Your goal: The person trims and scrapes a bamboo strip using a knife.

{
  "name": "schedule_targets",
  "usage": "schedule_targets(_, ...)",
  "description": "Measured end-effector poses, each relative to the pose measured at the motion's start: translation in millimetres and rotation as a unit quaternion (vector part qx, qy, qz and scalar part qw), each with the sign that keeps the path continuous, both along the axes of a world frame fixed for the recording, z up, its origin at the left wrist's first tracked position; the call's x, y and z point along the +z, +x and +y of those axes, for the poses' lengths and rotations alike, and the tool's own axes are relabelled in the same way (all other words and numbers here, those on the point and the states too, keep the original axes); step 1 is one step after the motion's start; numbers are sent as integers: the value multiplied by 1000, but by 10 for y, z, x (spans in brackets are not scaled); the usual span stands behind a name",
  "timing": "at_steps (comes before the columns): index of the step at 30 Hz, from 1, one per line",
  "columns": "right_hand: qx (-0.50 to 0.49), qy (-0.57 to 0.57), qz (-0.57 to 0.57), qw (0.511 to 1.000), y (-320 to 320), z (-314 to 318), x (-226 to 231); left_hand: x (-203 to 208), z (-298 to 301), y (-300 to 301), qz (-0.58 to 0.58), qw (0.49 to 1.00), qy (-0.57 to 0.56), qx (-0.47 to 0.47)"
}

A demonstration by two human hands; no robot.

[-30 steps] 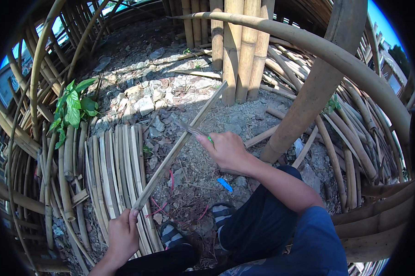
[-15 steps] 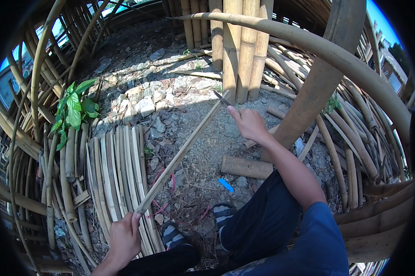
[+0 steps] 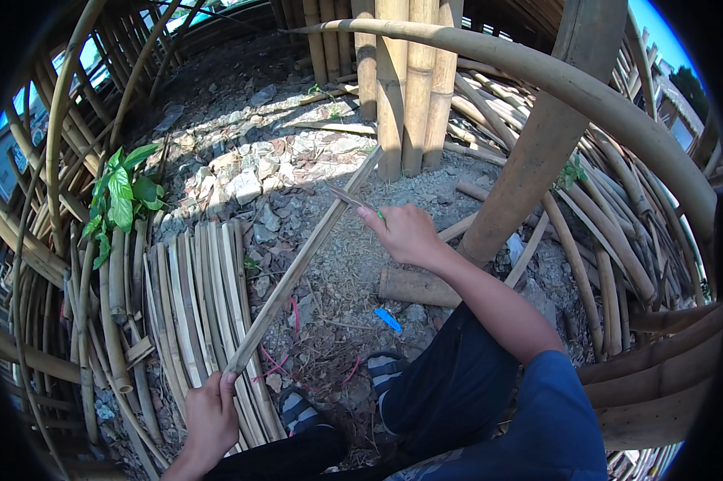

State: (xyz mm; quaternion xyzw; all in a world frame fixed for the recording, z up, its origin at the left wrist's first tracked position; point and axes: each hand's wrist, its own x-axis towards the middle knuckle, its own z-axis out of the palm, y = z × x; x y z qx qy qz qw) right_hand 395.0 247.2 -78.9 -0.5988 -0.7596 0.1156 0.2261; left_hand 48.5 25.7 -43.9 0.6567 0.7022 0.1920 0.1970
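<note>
My left hand (image 3: 211, 418) is closed round the near end of a long split bamboo strip (image 3: 291, 272), which slants up and away to the right toward the standing poles. In my right hand (image 3: 405, 232) is a knife (image 3: 346, 195); its dark blade lies across the strip some way below the far end. The fingers are wrapped round the handle, mostly hiding it, with a bit of green showing. Beneath and left of the strip, a row of split bamboo strips (image 3: 195, 297) lies side by side on the ground, close to my left hand.
Thick upright bamboo poles (image 3: 418, 96) stand ahead, and a leaning bamboo pole (image 3: 530, 168) rises on the right. A bent pole (image 3: 554, 72) arches overhead. A short bamboo piece (image 3: 420, 287), a blue scrap (image 3: 388, 321) and pink string (image 3: 296, 317) lie near my feet. Leafy plant (image 3: 121, 192) at left.
My right hand and the knife have come down the strip from near its far end, toward me. My left hand keeps its hold, shifted slightly left in view.
</note>
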Motion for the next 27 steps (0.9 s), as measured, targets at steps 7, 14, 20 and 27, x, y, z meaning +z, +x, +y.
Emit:
schedule_targets(7, -61, -17, -12, 998, 343, 330, -58, -43, -40, -47, 26, 1000, 1, -12)
schedule_targets(14, -112, -63, 77, 989, 356, 256, -46, -71, -19, -47, 43, 999, -21, -14)
schedule_targets(20, -81, -38, 27, 996, 222, 123, -41, -100, 6, -30, 34, 999, -21, -10)
schedule_targets(27, -150, -81, 4, 985, 625, 492, 122, -6, -54, -35, 14, 1000, 3, -4)
